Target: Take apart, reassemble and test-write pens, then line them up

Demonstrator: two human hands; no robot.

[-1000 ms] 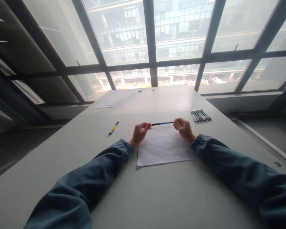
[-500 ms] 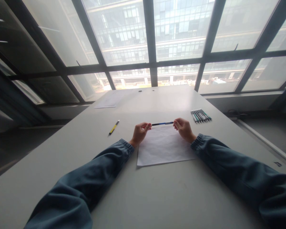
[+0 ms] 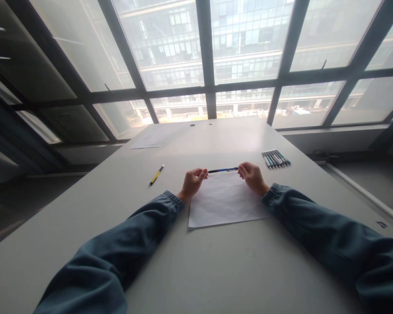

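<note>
A blue and black pen (image 3: 222, 170) is stretched level between my two hands, over the far edge of a white paper sheet (image 3: 227, 203). My left hand (image 3: 194, 179) pinches its black left end between thumb and fingers. The right end, where a clip shows, is pinched by my right hand (image 3: 251, 176). Both hands are closed, and the pen's two tips are hidden in the fingers. Off to the left of my left hand lies a yellow and black pen (image 3: 156, 175). Several pens (image 3: 276, 158) in grey, black and green lie side by side beyond my right hand.
The white table (image 3: 196, 270) reaches forward to large windows. More paper (image 3: 146, 140) lies at its far left. A small dark disc (image 3: 192, 125) sits near the far edge, and a small dark piece (image 3: 381, 224) lies near the right edge.
The pen has turned slightly about its length, so its clip now shows along the lower side. Both hands stay in the same place.
</note>
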